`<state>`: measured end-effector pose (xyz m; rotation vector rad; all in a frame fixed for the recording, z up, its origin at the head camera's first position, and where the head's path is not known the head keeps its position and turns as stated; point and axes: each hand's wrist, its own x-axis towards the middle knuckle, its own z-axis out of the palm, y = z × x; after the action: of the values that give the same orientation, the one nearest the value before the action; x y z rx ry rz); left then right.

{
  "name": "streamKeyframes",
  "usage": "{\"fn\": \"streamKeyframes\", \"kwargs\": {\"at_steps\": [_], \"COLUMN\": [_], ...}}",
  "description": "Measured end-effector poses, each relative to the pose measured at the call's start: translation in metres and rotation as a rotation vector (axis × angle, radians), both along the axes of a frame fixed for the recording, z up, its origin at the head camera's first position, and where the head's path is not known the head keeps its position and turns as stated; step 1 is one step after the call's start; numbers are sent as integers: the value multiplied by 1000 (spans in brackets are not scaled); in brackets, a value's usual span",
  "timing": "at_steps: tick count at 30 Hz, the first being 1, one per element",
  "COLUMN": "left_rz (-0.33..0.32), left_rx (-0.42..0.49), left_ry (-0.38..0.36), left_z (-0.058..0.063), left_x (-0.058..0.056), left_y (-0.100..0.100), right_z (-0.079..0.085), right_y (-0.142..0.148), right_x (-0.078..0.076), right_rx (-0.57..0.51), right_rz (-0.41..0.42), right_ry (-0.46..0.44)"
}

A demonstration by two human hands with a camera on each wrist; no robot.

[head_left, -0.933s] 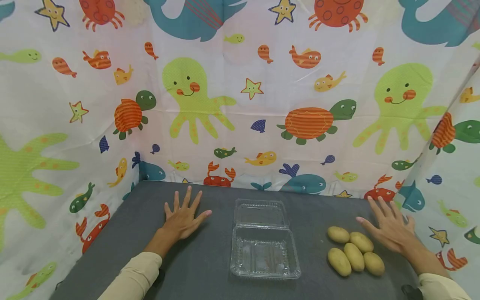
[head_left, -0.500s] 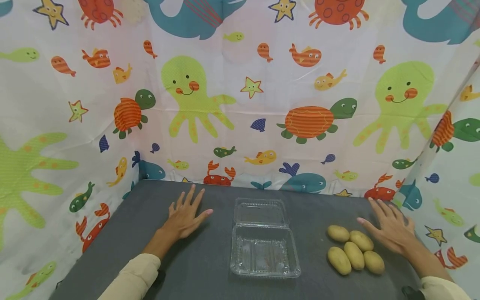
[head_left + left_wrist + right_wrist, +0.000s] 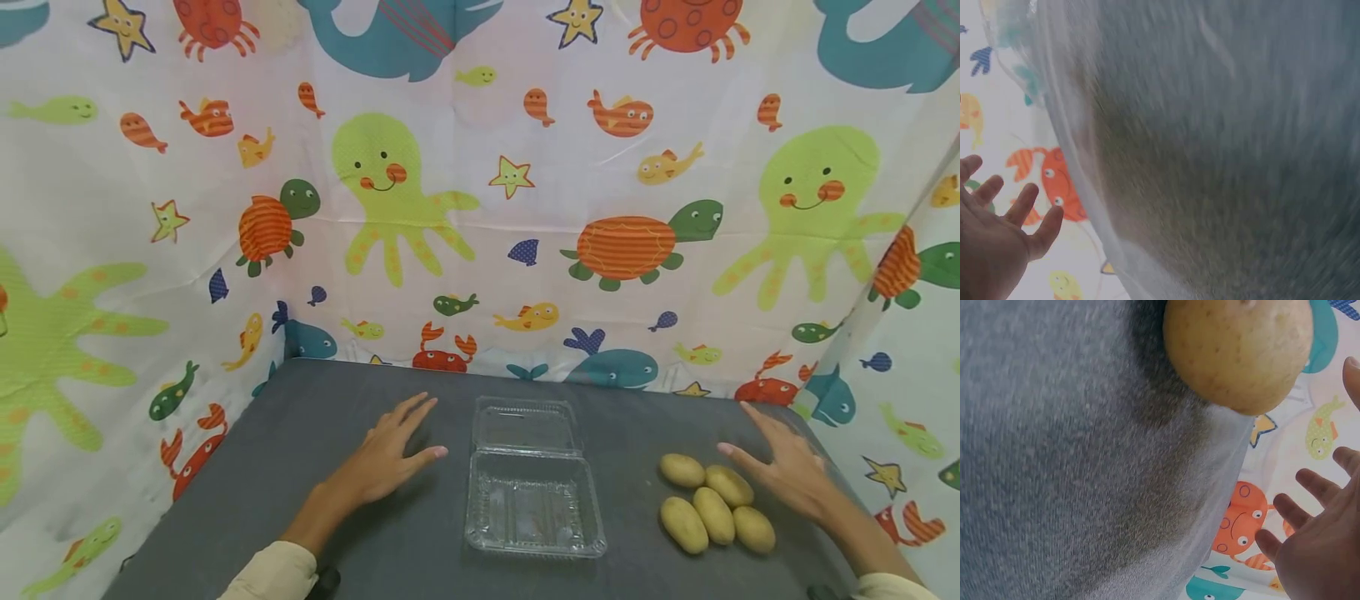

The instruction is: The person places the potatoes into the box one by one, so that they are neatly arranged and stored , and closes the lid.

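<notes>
A clear plastic clamshell container (image 3: 536, 546) stands with its lid raised back at the middle of the dark table. My left hand (image 3: 381, 458) is to its left, fingers extended and holding nothing. Several potatoes (image 3: 714, 515) lie in a cluster to the container's right. Just right of them is my right hand (image 3: 791, 468), its thumb spread from the fingers and nothing in its grasp. The right wrist view shows one potato (image 3: 1238, 350) up close, apart from the right hand (image 3: 1325, 540). In the left wrist view the left hand (image 3: 997, 237) has spread fingers.
The dark grey tabletop (image 3: 405, 550) ends at a curtain (image 3: 495, 250) printed with sea animals, which rises behind it and along both sides. A dark band shows at each cuff.
My left hand has turned and shifted slightly right, towards the container, with its fingers closer together. The right hand's fingers have also drawn together. Container and potatoes stay put.
</notes>
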<state>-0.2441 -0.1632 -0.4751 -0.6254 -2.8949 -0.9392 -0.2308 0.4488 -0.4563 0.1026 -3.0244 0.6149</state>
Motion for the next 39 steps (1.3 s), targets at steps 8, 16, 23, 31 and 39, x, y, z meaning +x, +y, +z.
{"fn": "streamKeyframes", "kwargs": {"at_steps": [8, 16, 23, 31, 39], "left_rz": [-82, -127, -186, -248, -274], "left_rx": [93, 158, 181, 181, 177], "left_ry": [-64, -110, -128, -183, -218], "left_z": [4, 3, 5, 6, 2], "left_x": [21, 36, 47, 55, 59], "left_y": [12, 17, 23, 29, 29], "right_z": [3, 2, -1, 0, 0], "right_y": [-6, -8, -6, -5, -1], "right_x": [11, 18, 22, 24, 22], "right_rx": [-125, -169, -223, -347, -442], "right_rz": [48, 57, 79, 112, 128], "right_ry": [-46, -77, -109, -189, -318]}}
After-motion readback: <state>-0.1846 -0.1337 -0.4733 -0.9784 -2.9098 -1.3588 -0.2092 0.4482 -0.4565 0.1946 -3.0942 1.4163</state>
